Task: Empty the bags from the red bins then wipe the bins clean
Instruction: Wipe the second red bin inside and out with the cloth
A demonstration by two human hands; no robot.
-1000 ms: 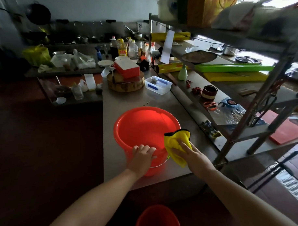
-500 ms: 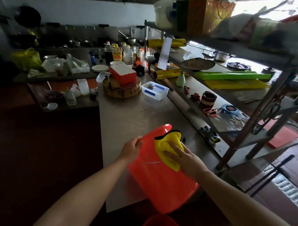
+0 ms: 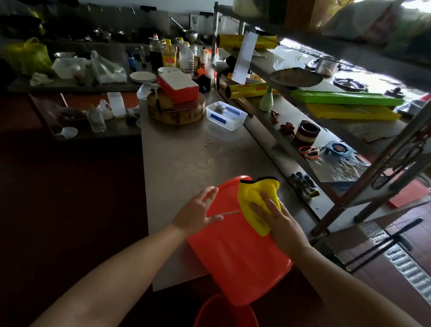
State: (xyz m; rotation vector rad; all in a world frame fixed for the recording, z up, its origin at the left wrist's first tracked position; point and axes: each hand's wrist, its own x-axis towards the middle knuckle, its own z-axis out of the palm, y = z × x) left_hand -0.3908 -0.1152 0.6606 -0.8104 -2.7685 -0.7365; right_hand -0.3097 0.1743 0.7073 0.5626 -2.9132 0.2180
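A red bin (image 3: pixel 238 257) lies tipped at the steel counter's (image 3: pixel 185 157) near edge, base overhanging. The left hand (image 3: pixel 198 209), fingers straight, steadies its wall. The right hand (image 3: pixel 278 221) presses a yellow cloth (image 3: pixel 252 201) flat on it. No bag shows, so wiping seems under way. A second red bin (image 3: pixel 219 317) sits below, condition unclear.

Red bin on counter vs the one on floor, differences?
Pose: the counter bin lies tipped, base overhanging the counter; the floor bin stands mouth up. Contact: the left hand rests on the counter bin and the right hand presses a yellow cloth to its side; no hand is on the floor bin. Both are red.
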